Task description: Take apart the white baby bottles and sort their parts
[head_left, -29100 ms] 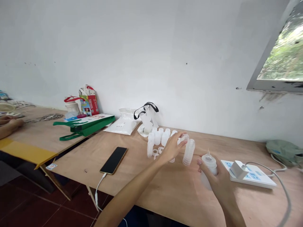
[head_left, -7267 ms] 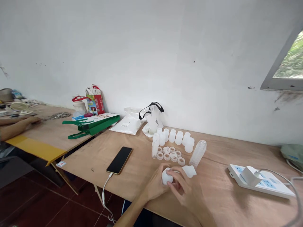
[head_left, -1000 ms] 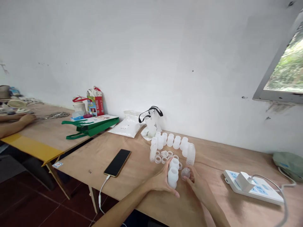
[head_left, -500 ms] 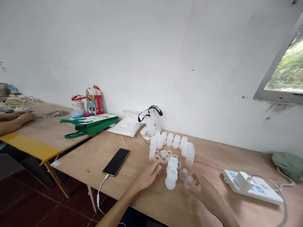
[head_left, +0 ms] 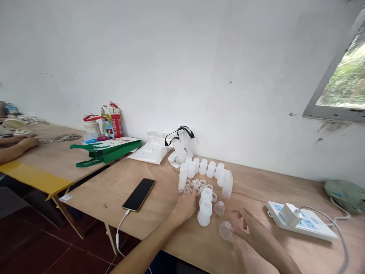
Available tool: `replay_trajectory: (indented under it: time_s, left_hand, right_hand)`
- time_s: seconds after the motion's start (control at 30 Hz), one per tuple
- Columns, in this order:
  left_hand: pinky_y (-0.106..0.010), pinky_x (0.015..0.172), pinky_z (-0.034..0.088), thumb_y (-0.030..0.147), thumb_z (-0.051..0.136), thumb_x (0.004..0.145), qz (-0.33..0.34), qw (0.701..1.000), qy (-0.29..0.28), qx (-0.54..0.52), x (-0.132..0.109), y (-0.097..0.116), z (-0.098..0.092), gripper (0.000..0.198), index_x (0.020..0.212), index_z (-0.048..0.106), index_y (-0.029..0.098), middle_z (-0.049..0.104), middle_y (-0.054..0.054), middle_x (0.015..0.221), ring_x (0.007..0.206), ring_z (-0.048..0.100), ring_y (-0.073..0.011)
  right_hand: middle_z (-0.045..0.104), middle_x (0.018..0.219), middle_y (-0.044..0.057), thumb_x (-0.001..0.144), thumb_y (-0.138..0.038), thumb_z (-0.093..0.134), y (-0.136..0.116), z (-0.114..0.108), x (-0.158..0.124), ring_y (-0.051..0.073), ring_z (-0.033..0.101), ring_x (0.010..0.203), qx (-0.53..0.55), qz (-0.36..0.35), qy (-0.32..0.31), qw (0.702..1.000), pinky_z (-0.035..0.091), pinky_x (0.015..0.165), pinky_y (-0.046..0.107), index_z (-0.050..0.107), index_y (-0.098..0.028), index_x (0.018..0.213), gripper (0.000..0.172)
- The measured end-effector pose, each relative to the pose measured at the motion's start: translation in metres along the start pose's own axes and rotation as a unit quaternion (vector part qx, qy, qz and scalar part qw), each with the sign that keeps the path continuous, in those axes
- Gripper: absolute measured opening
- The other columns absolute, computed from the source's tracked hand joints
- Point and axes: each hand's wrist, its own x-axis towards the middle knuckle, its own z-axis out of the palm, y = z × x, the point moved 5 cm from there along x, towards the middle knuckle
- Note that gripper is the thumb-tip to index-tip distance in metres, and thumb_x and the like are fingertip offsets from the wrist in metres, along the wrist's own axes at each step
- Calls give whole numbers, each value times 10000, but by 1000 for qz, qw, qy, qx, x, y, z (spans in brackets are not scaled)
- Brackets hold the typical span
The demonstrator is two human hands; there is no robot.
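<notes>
My left hand (head_left: 185,205) reaches over the table with its fingers apart. Its fingertips are at a cluster of small translucent rings (head_left: 196,183); whether they touch one is hard to see. My right hand (head_left: 247,224) has its fingers spread, and its thumb lies against the rim of a clear dome cap (head_left: 226,230). A second clear dome cap (head_left: 219,208) sits just behind. Between my hands stand white translucent bottle-like pieces (head_left: 203,214) in a row. More white pieces (head_left: 211,169) curve around behind the rings, with a stack of nested clear caps (head_left: 227,185) at the right end.
A phone (head_left: 139,194) on a cable lies left of my hands. A power strip (head_left: 302,221) with a plugged-in charger is at right, near a green pouch (head_left: 344,196). White bags (head_left: 150,147) and a green bag (head_left: 114,150) lie behind. Another person's hand (head_left: 27,144) rests on the far-left table.
My left hand has moved forward to the rings. My right hand's fingers have spread away from the clear dome cap, which sits slightly nearer me. The view has shifted slightly.
</notes>
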Motion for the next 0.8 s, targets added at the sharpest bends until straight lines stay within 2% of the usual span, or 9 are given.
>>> replay_trajectory:
  time_s: [0.1,0.23,0.33,0.47,0.6,0.7,0.8]
  left_hand:
    - [-435,843,539,175,380,1001,0,1000,0,-5,-9,3,1,372,1339,536,182,593,-185,1319,1061,692,-361]
    - [-450,844,524,245,389,1015,-9,1000,-2,-8,-29,7,0,386,1366,535,186,651,-185,1282,1066,690,-385]
    - [-424,819,510,291,394,1023,-6,1000,8,-19,-41,8,-5,397,1391,521,212,712,-156,1182,1011,708,-369]
    - [-383,776,489,336,393,1030,-13,996,71,-49,-50,-4,-16,361,1347,545,254,736,-109,1098,925,711,-328]
    - [-341,737,478,233,354,1002,14,986,119,-116,-49,-25,-21,288,1093,627,247,728,-57,928,855,704,-271]
    - [-361,806,499,217,393,957,3,965,198,-171,-47,-44,-25,210,1032,589,233,685,-58,974,938,681,-260]
    - [-412,897,504,307,494,940,-33,935,275,-220,-43,-59,-27,194,1111,531,222,635,-78,1092,1066,638,-280]
  right_hand:
    - [670,977,48,872,-591,539,6,-2,2,235,655,819,-4,-6,13,1000,527,780,360,605,-271,1091,394]
    - [696,967,37,863,-541,544,4,-1,3,236,668,829,-1,-7,29,1000,522,743,341,626,-287,1092,351]
    - [711,972,31,876,-546,537,0,0,4,233,669,829,7,-5,24,1000,517,750,340,650,-295,1121,369]
    - [728,1016,40,880,-514,547,2,3,6,240,670,852,17,-2,8,1000,514,759,348,679,-293,1126,355]
    - [715,982,39,867,-493,558,3,-1,6,241,662,852,22,-4,26,999,512,758,348,677,-287,1115,344]
    - [679,935,30,824,-479,616,-2,-2,3,242,647,870,29,-11,16,999,509,796,354,656,-278,1132,370]
    - [675,928,15,726,-322,692,-7,3,-1,220,640,859,45,-17,-6,999,512,772,314,646,-270,1051,333]
